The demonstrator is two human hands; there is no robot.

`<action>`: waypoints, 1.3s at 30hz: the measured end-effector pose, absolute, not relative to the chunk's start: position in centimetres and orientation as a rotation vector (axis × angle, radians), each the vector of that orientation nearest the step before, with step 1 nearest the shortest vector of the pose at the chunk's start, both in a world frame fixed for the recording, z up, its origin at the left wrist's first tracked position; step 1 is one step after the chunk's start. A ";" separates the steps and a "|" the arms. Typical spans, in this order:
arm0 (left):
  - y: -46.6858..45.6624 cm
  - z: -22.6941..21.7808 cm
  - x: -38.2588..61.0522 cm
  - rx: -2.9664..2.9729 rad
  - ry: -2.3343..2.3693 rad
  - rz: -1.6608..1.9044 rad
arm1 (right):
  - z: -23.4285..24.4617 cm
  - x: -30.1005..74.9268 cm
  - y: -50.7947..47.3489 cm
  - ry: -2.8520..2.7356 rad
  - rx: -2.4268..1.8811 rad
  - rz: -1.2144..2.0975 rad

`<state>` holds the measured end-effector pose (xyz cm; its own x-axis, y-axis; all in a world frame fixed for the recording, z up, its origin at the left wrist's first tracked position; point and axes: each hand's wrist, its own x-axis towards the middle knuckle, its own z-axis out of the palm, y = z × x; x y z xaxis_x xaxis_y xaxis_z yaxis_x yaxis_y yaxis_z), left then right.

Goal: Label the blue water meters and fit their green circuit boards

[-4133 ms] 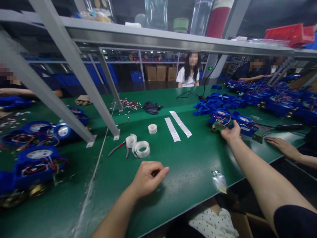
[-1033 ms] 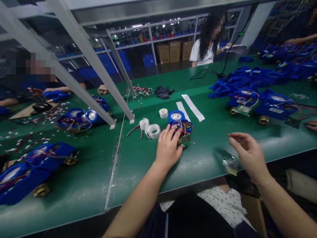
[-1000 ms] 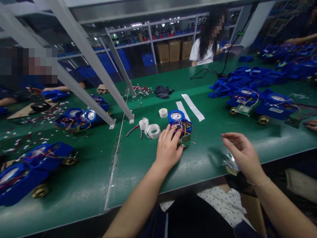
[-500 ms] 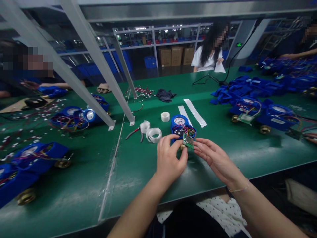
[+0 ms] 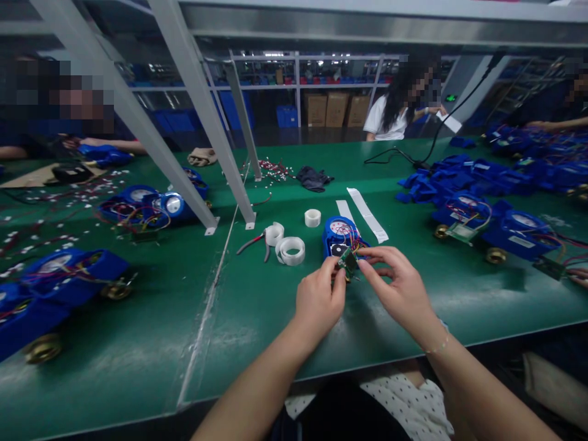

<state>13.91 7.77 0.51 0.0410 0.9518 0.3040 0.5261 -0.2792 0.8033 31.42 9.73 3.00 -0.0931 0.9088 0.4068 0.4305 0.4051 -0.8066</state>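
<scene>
A small green circuit board (image 5: 350, 261) is held between my two hands, tilted, just in front of a blue water meter (image 5: 327, 236). My left hand (image 5: 319, 294) pinches the board's left edge between thumb and fingers. On its right side, my right hand (image 5: 397, 278) grips the board with thumb and fingertips. Coloured wires (image 5: 354, 239) run from the open meter housing towards the board. The meter's round white dial (image 5: 340, 226) faces up, and its lower part is hidden behind the board and my fingers.
Left of the meter lie rolls of white tape (image 5: 290, 251) and red-handled cutters (image 5: 252, 244). Label strips (image 5: 367, 214) lie behind it. Other blue meters (image 5: 514, 229) stand to the right and left (image 5: 68, 275). Grey posts (image 5: 202, 116) rise at left. Co-workers sit around the table.
The board has turned in my hands and now shows a darker face. My right hand's fingers have closed from a flatter pose onto its edge. The camera view has shifted slightly.
</scene>
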 end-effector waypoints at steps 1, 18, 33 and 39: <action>7.8 0.5 13.9 1.862 1.499 1.155 | 3.3 31.2 9.8 -1.745 -1.157 0.585; 7.6 0.4 14.0 2.107 1.669 1.064 | 3.6 30.0 9.8 -1.812 -1.147 0.513; 8.6 0.3 13.5 1.442 1.181 1.259 | 2.7 32.9 9.8 -1.884 -1.051 0.526; 9.4 -0.2 13.3 1.301 1.166 1.285 | 1.5 38.8 4.4 -1.534 -1.153 0.726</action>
